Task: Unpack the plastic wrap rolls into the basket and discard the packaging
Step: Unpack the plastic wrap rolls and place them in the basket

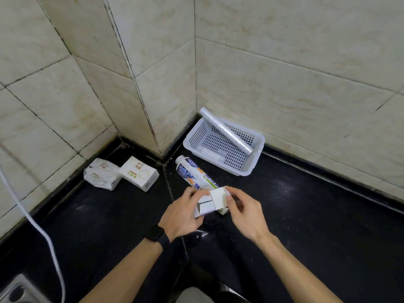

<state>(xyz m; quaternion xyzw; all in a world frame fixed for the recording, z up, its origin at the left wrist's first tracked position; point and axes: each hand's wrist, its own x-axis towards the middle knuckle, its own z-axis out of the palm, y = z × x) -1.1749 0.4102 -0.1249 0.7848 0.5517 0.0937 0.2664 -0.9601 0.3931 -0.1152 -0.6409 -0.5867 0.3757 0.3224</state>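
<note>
Left hand (pixel 183 213) grips and right hand (pixel 247 212) pinches the long printed carton (pixel 197 174), white flaps open, writing illegible, on the black tabletop (pixel 306 215); a clear roll (pixel 227 130) leans in the white basket (pixel 256 159).

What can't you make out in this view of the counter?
Head view:
Inside the white cardboard box: covered by its flaps, the left hand and right hand.
Long printed pack: near end behind the hands.
Steel sink: cut off at bottom-left corner.
Print on the white tissue packs: too small.
</note>
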